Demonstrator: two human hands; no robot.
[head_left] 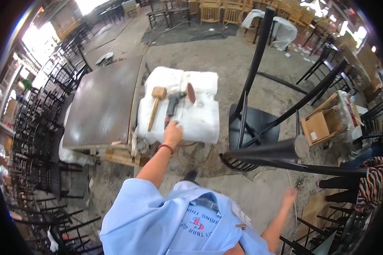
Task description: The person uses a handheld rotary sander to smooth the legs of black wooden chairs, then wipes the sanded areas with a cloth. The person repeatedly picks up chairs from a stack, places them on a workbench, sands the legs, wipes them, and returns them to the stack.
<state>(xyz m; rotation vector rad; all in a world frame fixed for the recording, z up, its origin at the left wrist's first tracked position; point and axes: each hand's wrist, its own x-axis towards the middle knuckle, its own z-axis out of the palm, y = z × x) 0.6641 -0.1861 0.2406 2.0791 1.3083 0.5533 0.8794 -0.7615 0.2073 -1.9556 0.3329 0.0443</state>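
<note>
Workshop floor, chairs stacked all round: left hand (173,134) closes on the power tool's (173,103) grip atop white padding (200,119) beside a mallet (155,104), right hand (290,196) blurred, hanging loose near a tipped black chair (259,127), state unclear.

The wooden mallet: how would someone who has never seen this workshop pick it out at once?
Find the white padded block beside the dark tabletop. The wooden mallet lies along its left edge, left of the left hand. Unlike the dark power tool beside it, it is plain pale wood with a blocky head.
</note>
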